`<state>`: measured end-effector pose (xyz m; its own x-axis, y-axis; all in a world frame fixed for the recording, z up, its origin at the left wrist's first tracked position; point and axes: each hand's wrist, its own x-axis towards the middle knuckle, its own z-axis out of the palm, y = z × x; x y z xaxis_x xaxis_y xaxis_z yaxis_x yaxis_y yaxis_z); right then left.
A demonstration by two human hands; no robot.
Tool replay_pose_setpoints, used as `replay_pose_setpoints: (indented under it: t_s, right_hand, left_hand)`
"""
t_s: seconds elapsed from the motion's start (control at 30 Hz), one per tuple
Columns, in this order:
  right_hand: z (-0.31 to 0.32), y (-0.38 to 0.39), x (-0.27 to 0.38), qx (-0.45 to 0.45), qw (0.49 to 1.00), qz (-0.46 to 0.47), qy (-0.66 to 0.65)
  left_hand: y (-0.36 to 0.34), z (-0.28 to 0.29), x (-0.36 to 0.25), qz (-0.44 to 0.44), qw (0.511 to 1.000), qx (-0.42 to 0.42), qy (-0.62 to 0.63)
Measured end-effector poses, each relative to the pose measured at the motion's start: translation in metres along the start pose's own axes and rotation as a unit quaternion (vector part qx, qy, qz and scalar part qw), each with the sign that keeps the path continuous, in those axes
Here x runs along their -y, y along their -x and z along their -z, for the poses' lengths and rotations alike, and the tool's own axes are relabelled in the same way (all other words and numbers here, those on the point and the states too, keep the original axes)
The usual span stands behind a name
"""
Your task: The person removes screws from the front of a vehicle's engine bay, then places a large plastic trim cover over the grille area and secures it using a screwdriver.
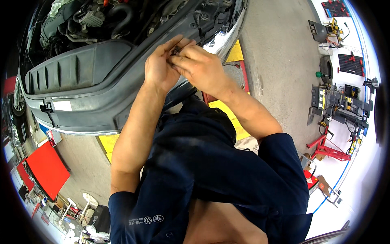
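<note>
My left hand (159, 67) is cupped, palm up, above the front edge of a car's engine bay. Several small dark pieces (175, 51), perhaps screws or clips, lie in its palm and are too small to name surely. My right hand (202, 67) meets it from the right, with its fingers bent over the palm and touching the pieces. Whatever its fingertips pinch is hidden. Beneath both hands runs the dark plastic front panel (142, 77) of the car, beside the headlight (219, 40).
The open engine bay (95, 22) and its ribbed black cover (77, 67) lie at upper left. Yellow and red lift plates (232, 118) are on the floor below. Along the white right wall stand a tyre (326, 69), machines (341, 101) and a red stand (331, 148). A red panel (48, 168) is at left.
</note>
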<state>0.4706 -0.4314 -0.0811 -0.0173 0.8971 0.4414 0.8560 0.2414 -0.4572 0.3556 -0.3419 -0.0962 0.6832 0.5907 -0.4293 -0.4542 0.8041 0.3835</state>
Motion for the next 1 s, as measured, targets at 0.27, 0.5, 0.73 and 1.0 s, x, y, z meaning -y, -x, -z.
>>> replay_pose_setpoints:
  t_s: [0.27,0.5,0.73,1.0]
  right_hand:
    - [0.009,0.007,-0.001,-0.038,0.977,-0.153,-0.146]
    - [0.024,0.005,-0.016,0.006,0.869,-0.301,-0.392]
    - [0.038,-0.023,-0.086,-0.011,0.914,-0.292,-0.28]
    - [0.025,-0.064,-0.123,0.133,0.966,-0.218,-0.041]
  left_hand:
    - [0.015,-0.001,0.008,-0.001,0.997,-0.038,-0.062]
    - [0.026,-0.006,0.008,-0.004,0.975,0.042,-0.219]
    - [-0.006,-0.012,0.001,-0.235,0.67,-0.04,-0.703]
    - [-0.04,0.012,0.013,-0.359,0.302,-0.039,-0.883]
